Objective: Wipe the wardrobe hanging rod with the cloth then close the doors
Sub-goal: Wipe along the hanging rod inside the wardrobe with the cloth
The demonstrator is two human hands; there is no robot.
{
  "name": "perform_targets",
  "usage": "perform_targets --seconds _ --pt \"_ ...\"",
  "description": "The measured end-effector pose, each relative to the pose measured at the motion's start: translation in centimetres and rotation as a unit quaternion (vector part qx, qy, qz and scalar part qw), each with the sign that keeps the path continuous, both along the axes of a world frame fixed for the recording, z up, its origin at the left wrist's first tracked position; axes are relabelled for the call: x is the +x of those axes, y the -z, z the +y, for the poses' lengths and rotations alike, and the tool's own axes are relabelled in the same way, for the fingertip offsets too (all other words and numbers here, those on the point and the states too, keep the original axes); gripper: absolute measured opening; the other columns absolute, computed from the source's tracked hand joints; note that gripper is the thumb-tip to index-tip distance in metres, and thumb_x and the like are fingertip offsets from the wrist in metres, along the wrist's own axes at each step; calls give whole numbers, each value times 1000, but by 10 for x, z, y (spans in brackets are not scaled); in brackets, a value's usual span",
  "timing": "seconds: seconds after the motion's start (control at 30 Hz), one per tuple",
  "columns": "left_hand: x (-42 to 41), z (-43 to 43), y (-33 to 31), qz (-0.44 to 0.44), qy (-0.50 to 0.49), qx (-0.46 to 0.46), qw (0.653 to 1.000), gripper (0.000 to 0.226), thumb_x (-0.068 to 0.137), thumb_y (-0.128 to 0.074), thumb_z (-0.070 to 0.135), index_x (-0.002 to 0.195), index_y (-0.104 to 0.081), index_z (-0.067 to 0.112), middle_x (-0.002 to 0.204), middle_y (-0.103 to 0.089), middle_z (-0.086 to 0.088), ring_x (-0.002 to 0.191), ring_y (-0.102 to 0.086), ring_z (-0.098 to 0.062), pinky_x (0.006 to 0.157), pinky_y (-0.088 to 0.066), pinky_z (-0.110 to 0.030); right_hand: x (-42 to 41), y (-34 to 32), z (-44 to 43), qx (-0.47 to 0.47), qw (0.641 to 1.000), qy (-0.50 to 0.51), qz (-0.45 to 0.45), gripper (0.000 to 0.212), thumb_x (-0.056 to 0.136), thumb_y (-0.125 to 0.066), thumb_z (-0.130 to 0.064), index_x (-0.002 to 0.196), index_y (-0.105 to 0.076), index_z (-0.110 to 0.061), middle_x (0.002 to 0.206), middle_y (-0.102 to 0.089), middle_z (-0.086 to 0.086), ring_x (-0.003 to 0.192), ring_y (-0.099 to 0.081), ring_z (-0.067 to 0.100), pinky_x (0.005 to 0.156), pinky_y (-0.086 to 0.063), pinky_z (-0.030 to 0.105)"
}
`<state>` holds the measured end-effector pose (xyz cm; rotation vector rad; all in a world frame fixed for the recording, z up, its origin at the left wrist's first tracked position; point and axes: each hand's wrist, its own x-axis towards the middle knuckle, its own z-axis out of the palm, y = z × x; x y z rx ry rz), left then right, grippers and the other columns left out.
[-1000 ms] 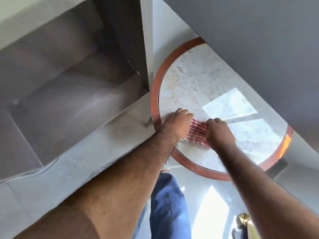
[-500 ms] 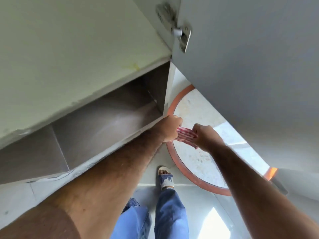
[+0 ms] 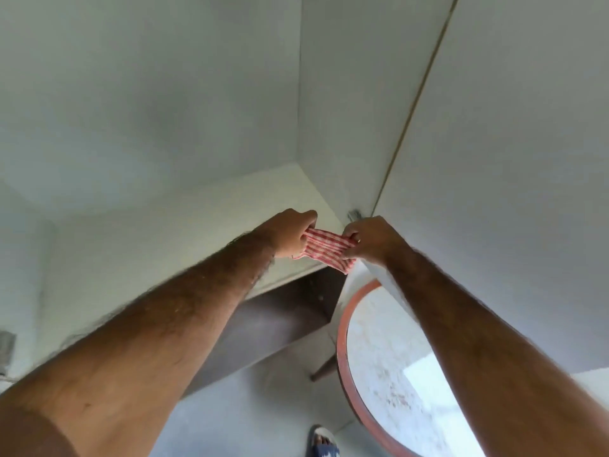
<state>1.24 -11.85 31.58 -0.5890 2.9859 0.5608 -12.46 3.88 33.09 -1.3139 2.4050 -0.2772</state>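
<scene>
Head view: both arms reach up and forward, meeting just right of centre. The left hand [image 3: 290, 234] is closed in a fist around one end of the cloth [image 3: 324, 247], and the right hand [image 3: 374, 239] pinches the other end between thumb and curled fingers, so the red-and-white striped cloth is stretched taut between them, with a loose corner hanging down at about 5 o'clock from its middle. The hands are near each other, joined only by the cloth.

Behind the hands, toward 12 o'clock, is the pale inside of the wardrobe [image 3: 164, 110], with a vertical corner running down to a flat shelf [image 3: 204, 219] that lies under the left hand. The open wardrobe door [image 3: 510, 143] fills the 1 to 3 o'clock side, its edge running just beside the right hand. Whether the cloth touches any rod cannot be told; no rod can be made out.

Below the shelf is a dark brown compartment [image 3: 273, 321]. At 5 o'clock a round table [image 3: 342, 351] with an orange-brown rim stands on the floor, and a sandalled foot [image 3: 324, 443] shows at 6 o'clock
</scene>
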Motion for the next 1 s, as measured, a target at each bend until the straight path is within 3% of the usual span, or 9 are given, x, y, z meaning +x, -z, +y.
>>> perform_targets --seconds 0.1,0.27,0.4,0.5,0.6,0.67,0.77,1.0 --pt "26 -34 -71 47 -12 -30 998 13 100 -54 9 112 -54 13 100 -67 -10 81 -62 -23 67 -46 -28 15 -66 -34 -53 998 -16 41 40 82 -88 -33 116 -77 -13 116 -76 5 110 -68 23 96 -46 31" --pt "79 -82 -181 137 -44 -71 987 17 97 -58 12 115 -58 13 100 -70 -10 79 -64 -22 65 -45 -24 46 -175 -93 -101 982 -95 131 31 96 -74 -36 118 -69 -15 117 -74 6 99 -60 20 90 -47 34" --pt "128 -111 -260 213 -72 -92 970 21 95 -63 14 117 -63 13 102 -71 -5 84 -68 -21 63 -47 -16 78 -258 -126 -179 965 -123 148 27 99 -70 -29 122 -65 -15 118 -70 4 97 -57 17 86 -45 32" --pt "163 -128 -315 314 -113 -80 939 22 88 -73 14 110 -68 15 98 -73 -2 87 -70 -20 70 -51 -18 103 -311 -145 -231 950 -142 155 28 99 -70 -28 123 -65 -14 114 -68 2 99 -58 17 84 -41 30" --pt "198 -145 -365 438 -175 9 882 32 80 -87 23 106 -69 17 99 -75 0 86 -73 -16 76 -60 -27 128 -362 -163 -293 933 -153 140 31 97 -73 -26 124 -68 -11 112 -67 3 100 -61 19 86 -49 33" --pt "216 -156 -394 481 -185 27 857 34 79 -89 24 105 -69 15 103 -77 -4 92 -75 -22 81 -65 -36 143 -393 -175 -359 915 -150 105 33 94 -77 -22 124 -69 -11 110 -65 0 101 -63 20 94 -58 38" --pt "242 -169 -437 545 -188 9 817 34 81 -88 25 107 -70 13 108 -76 -6 100 -75 -24 86 -66 -43 166 -435 -197 -464 872 -138 73 34 91 -79 -20 123 -71 -14 105 -65 -4 99 -63 17 95 -58 37" --pt "282 -189 -545 637 -197 -128 734 31 86 -83 34 110 -75 16 109 -75 3 103 -73 -17 91 -64 -38 214 -523 -246 -644 747 -165 -11 32 94 -76 -14 125 -66 -18 115 -66 -4 96 -70 21 85 -64 33"
